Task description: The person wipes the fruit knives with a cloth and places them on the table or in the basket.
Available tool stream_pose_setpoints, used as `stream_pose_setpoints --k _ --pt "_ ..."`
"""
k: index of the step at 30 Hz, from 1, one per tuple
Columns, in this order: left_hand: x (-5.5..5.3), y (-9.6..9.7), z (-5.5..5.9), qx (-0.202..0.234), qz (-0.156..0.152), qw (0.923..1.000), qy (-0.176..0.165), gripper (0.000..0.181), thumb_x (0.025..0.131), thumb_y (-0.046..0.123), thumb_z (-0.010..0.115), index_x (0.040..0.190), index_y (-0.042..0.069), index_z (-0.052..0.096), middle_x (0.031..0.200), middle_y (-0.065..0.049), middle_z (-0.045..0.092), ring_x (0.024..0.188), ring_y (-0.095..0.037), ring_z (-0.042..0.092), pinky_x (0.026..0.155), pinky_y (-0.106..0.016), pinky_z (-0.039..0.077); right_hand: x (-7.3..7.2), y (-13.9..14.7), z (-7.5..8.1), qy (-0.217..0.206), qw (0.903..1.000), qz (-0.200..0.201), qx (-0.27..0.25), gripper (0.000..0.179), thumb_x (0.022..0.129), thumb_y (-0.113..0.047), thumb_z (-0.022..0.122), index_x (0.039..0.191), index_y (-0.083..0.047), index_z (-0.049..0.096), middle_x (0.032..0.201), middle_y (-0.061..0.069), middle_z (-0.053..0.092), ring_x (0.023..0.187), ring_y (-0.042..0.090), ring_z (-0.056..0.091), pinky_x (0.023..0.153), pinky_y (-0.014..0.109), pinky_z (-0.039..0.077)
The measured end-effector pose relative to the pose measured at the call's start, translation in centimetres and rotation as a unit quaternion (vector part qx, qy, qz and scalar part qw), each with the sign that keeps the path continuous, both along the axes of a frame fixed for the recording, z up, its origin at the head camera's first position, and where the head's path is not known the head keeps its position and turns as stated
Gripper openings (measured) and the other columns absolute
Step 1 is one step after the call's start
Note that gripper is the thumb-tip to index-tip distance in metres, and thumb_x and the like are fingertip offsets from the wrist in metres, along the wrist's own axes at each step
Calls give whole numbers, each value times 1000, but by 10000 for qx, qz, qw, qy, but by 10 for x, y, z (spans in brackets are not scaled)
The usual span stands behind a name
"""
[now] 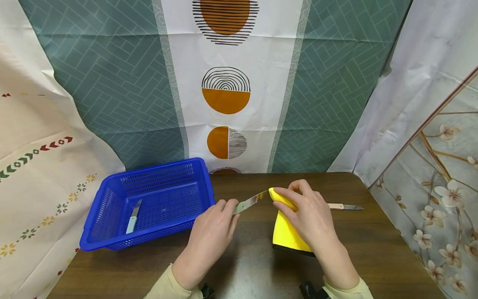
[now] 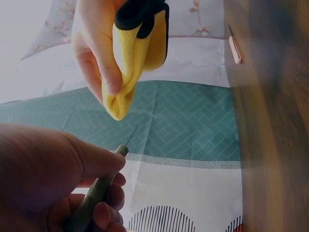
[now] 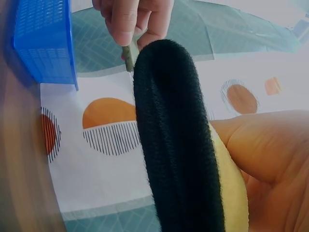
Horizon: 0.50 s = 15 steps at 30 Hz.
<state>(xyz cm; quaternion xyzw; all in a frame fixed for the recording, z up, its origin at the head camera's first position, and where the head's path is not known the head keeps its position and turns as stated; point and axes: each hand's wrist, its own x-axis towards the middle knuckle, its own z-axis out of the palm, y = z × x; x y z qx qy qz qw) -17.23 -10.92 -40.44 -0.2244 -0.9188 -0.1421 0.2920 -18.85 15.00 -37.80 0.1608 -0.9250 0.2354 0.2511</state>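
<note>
My left hand [image 1: 213,232] grips the green handle of a small knife [image 1: 251,202], its blade pointing right above the table. From the right, my right hand [image 1: 308,211] pinches a folded yellow cloth [image 1: 288,230] with a black edge between thumb and fingers. In the head view the knife's tip lies right by the folded corner of the cloth. The left wrist view shows the green handle [image 2: 96,195] under the thumb, with the cloth [image 2: 126,67] just beyond the thin blade. Close up in the right wrist view, the black border [image 3: 176,140] hides most of the blade.
A blue plastic basket [image 1: 149,238] stands at the left, holding a knife with a pale blue handle [image 1: 131,224]. Behind my right hand, a knife with a pale pink handle [image 1: 337,206] lies on the brown table [image 1: 254,265]. Patterned curtains [image 1: 228,145] hang behind.
</note>
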Motion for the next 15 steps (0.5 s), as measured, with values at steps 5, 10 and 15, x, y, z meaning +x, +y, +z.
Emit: stream_pose_setpoints --k 5,10,15 --pt "1 1 0 -85 -3 10000 -35 25 99 19 86 116 11 70 81 0 59 62 -17 52 49 -30 40 1 -4 -2 48 9998 211 35 44 87 -25 97 130 -23 84 115 2 61 86 26 57 75 42 49" --pt "2 3 1 -176 4 9995 -269 23 101 22 84 116 12 70 81 1 59 63 -14 49 49 -27 39 2 -10 -5 202 9988 418 125 45 86 -24 98 128 -23 84 114 1 61 85 26 58 76 43 52" --pt "2 4 4 -213 -69 9991 -374 23 102 22 83 117 11 71 81 2 58 63 -12 47 50 -25 38 2 -15 -7 429 9969 635 182 44 85 -23 99 126 -22 85 112 1 62 84 25 61 82 45 54"
